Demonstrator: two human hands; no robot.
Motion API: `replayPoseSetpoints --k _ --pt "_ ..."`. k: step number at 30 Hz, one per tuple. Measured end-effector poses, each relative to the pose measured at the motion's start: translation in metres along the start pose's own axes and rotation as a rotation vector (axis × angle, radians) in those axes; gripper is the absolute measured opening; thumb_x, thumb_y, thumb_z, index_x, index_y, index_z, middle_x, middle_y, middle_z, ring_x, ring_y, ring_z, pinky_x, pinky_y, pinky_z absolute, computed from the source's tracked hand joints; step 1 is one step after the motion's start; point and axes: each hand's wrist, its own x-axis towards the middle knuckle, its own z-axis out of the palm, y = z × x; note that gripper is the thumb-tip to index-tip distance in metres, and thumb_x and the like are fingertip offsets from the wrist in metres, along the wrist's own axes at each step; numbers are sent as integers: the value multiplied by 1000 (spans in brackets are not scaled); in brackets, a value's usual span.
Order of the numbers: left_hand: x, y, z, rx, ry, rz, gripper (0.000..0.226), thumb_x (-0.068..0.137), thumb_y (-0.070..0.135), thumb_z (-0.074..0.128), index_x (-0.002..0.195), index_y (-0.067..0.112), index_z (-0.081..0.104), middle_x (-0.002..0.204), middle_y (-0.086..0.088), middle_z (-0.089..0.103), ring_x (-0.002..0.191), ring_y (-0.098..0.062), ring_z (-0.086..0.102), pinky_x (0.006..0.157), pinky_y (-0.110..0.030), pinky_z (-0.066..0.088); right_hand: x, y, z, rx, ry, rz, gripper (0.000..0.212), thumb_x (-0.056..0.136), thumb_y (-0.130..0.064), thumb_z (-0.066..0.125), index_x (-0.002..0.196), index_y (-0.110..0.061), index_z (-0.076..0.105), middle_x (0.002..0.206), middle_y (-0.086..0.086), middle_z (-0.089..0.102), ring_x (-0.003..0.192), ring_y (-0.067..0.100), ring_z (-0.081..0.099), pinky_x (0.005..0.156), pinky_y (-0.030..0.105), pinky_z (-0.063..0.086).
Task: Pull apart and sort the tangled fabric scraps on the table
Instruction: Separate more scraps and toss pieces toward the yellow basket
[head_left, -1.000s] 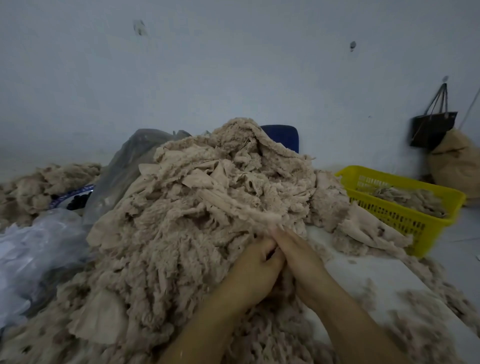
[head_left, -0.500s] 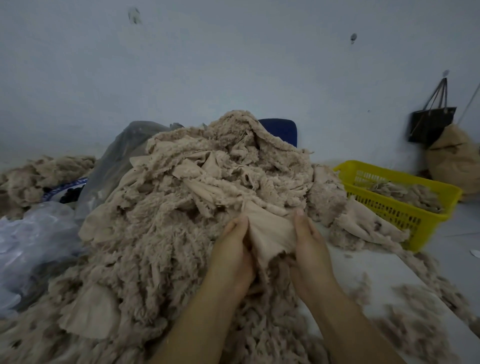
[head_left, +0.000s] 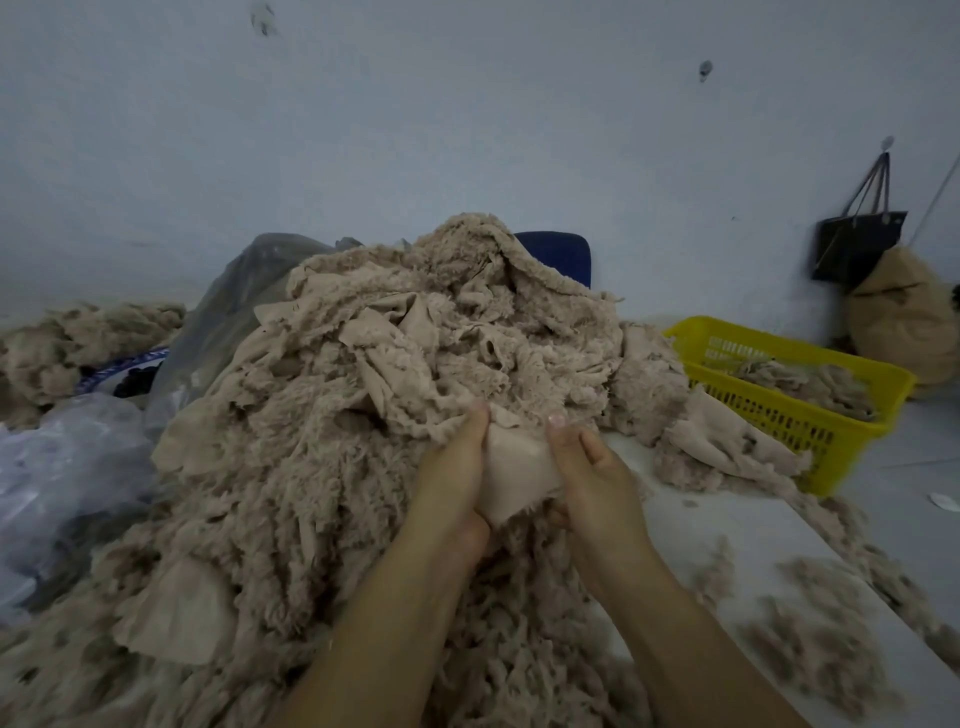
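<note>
Pinching one smooth beige scrap (head_left: 511, 467) between them, the left hand (head_left: 457, 467) and right hand (head_left: 592, 473) work at the near face of the big tangled pile (head_left: 363, 415). Sorting looks barely begun: the yellow basket (head_left: 810, 421) holds perhaps a thin layer.

No readable text, labels or numbers anywhere; the view is perhaps too blurred.

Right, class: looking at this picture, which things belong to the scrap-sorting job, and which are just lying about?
Part of the job:
left hand and right hand, both gripping a beige scrap
tangled scrap pile
yellow basket holding scraps
table

Just lying about:
black handbag
brown sack
clear plastic bags
blue chair back
</note>
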Motion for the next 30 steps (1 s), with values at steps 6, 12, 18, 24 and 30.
replayPoseSetpoints --k 6,12,18,24,30 --pt "7 12 -5 -228 5 -151 41 94 44 62 106 6 71 88 -15 77 70 -27 75 56 -32 58 -3 2 6 39 -66 16 40 85 -53 60 61 -22 56 44 -11 36 34 4 30 36 17 26" --pt "20 17 -21 -284 88 -117 33 104 35 45 101 8 64 95 -16 71 80 -28 72 65 -31 58 3 5 -8 -6 120 -55 45 102 -45 46 61 -32 56 45 -12 40 38 3 33 40 20 30" --pt "12 46 -4 -327 -3 -79 44 100 48 50 93 11 73 89 -10 76 78 -25 70 65 -32 55 10 11 -11 -161 101 -86 57 92 -74 34 86 -29 68 67 -11 65 59 0 57 55 19 47" --pt "3 19 11 -440 -25 -7 38 97 38 60 82 6 72 71 -10 75 67 -21 74 54 -30 58 0 25 2 -451 -272 -159 40 83 -77 44 89 -39 56 87 -28 63 82 -10 59 65 8 41" --pt "19 44 -24 -518 88 43 32 105 32 43 80 17 55 60 3 59 43 -7 57 32 -15 41 -1 16 -17 -339 -198 -177 30 82 -68 41 70 -47 59 67 -33 58 66 -13 53 60 6 40"
